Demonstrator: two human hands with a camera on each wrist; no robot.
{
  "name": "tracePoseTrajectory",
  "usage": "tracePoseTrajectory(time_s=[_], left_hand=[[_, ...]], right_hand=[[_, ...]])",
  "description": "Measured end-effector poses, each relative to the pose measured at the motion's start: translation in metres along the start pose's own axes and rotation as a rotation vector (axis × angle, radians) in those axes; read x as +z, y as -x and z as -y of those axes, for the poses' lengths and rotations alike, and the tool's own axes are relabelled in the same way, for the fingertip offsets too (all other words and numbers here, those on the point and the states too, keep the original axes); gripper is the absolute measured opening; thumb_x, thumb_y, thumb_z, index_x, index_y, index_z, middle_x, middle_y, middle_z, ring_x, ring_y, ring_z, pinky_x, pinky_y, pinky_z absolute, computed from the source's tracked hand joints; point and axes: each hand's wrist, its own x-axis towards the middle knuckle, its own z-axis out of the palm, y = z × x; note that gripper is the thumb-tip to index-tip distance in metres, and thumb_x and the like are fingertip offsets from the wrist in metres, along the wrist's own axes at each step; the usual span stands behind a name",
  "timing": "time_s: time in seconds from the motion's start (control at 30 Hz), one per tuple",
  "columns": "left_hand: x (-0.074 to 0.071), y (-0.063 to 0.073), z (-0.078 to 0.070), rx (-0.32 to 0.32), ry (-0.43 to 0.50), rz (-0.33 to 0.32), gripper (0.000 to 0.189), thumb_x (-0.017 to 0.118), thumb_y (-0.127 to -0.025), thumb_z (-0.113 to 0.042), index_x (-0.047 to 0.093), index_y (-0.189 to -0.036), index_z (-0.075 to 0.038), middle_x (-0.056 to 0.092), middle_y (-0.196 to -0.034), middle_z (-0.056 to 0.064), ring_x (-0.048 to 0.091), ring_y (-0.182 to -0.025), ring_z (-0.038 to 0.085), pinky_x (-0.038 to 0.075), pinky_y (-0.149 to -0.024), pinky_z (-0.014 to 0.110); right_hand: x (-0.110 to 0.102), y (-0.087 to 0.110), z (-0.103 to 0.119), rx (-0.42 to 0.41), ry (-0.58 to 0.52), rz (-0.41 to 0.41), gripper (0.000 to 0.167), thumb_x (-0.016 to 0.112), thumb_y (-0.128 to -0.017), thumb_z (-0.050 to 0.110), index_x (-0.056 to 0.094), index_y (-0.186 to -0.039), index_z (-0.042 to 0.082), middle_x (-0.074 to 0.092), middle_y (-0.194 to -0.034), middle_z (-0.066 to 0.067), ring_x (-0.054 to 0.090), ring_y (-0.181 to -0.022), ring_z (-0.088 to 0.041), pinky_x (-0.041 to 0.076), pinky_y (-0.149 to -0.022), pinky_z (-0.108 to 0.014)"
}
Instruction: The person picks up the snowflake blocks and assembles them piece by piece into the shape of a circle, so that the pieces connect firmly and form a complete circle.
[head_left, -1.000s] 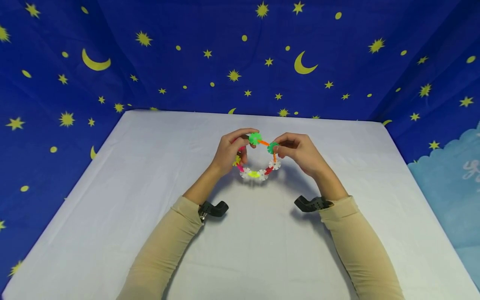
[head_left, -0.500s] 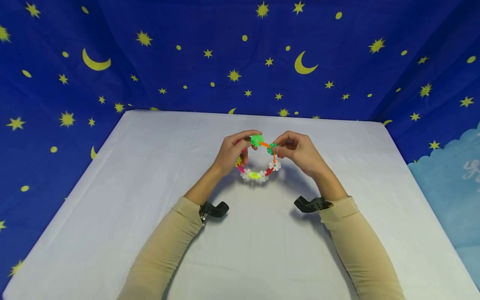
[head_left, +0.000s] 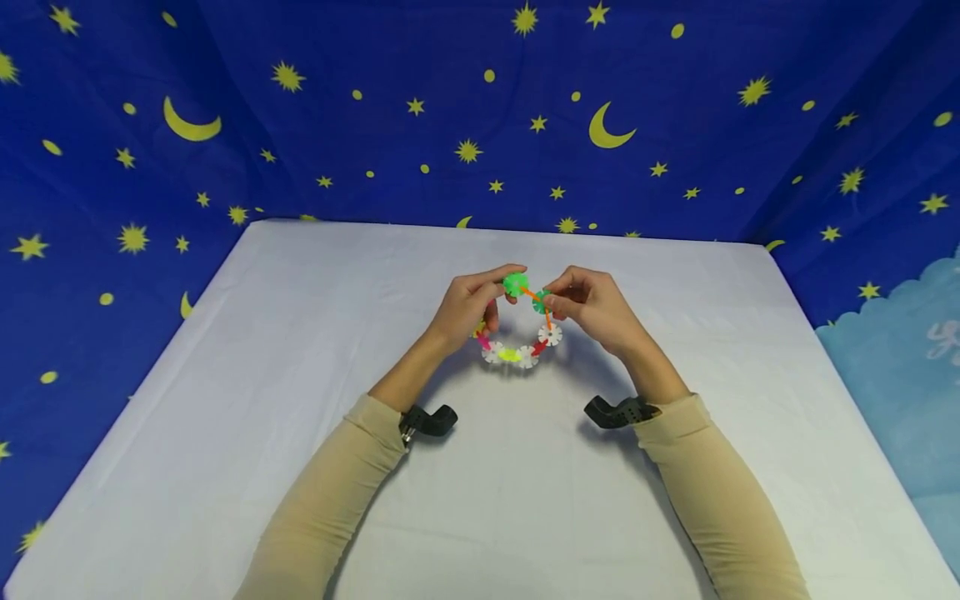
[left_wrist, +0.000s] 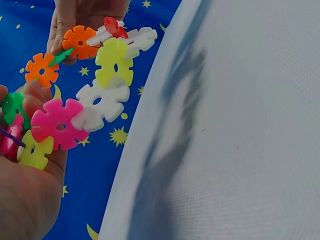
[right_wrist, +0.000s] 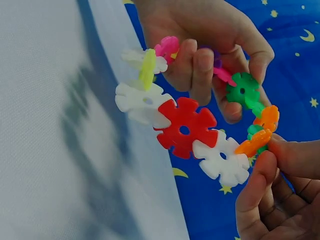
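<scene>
Notched plastic snowflake discs, slotted edge to edge, form a colourful ring held over the table. My left hand (head_left: 465,310) grips the ring's left side, with thumb and fingers at a bright green disc (head_left: 515,284). Thumb and forefinger of my right hand (head_left: 597,307) pinch a darker green disc (head_left: 540,302) between two orange ones. White, yellow and red discs (right_wrist: 195,119) run along the near side. In the left wrist view, a pink disc (left_wrist: 49,120) and a yellow one (left_wrist: 35,152) sit by the left palm. Fingers hide part of the left side.
A white cloth covers the table (head_left: 495,483), and the ring's shadow falls on it. Blue fabric (head_left: 405,125) with yellow stars and moons hangs behind and at the sides. A black wrist mount (head_left: 431,421) sticks out from the left wrist, another (head_left: 615,412) from the right.
The ring and the left hand have shifted slightly right and toward me. The right hand has edged left, so the two green discs stand a little closer together. Both grips persist.
</scene>
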Motion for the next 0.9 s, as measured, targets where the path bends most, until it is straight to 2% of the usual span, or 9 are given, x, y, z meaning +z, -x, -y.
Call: tracePoseTrajectory(time_s=[0.2, 0.47, 0.77, 0.9], left_hand=[[0.001, -0.002, 0.002, -0.03, 0.025, 0.003, 0.037, 0.043, -0.1, -0.015, 0.061, -0.132, -0.02, 0.065, -0.097, 0.02, 0.054, -0.048, 0.033, 0.049, -0.044, 0.038], [0.002, -0.002, 0.002, -0.043, -0.002, -0.014, 0.038, 0.045, -0.1, -0.015, 0.059, -0.133, -0.024, 0.069, -0.097, 0.01, 0.061, -0.055, 0.038, 0.055, -0.057, 0.043], [0.001, -0.001, 0.003, -0.026, -0.032, -0.039, 0.035, 0.049, -0.098, -0.017, 0.061, -0.13, -0.017, 0.067, -0.102, 0.007, 0.065, -0.057, 0.032, 0.055, -0.056, 0.042], [0.001, -0.002, 0.005, -0.01, -0.044, -0.042, 0.034, 0.05, -0.099, -0.02, 0.061, -0.13, -0.014, 0.063, -0.107, 0.006, 0.067, -0.063, 0.034, 0.055, -0.055, 0.044]], right_hand=[[-0.001, 0.0, 0.001, 0.06, -0.021, -0.02, 0.016, 0.067, -0.091, 0.012, 0.065, -0.101, -0.001, 0.066, -0.091, -0.015, 0.06, -0.072, -0.026, 0.051, -0.072, -0.047], [-0.004, 0.001, 0.002, 0.091, -0.048, -0.027, 0.02, 0.067, -0.092, 0.014, 0.066, -0.105, -0.001, 0.065, -0.09, -0.016, 0.059, -0.072, -0.026, 0.05, -0.072, -0.048], [-0.007, -0.001, -0.006, 0.096, -0.07, -0.011, 0.026, 0.066, -0.093, 0.018, 0.065, -0.108, -0.003, 0.066, -0.091, -0.018, 0.061, -0.076, -0.028, 0.052, -0.073, -0.047], [-0.007, -0.002, -0.009, 0.104, -0.078, -0.017, 0.025, 0.066, -0.093, 0.018, 0.065, -0.108, -0.003, 0.065, -0.09, -0.019, 0.062, -0.076, -0.029, 0.051, -0.074, -0.05]])
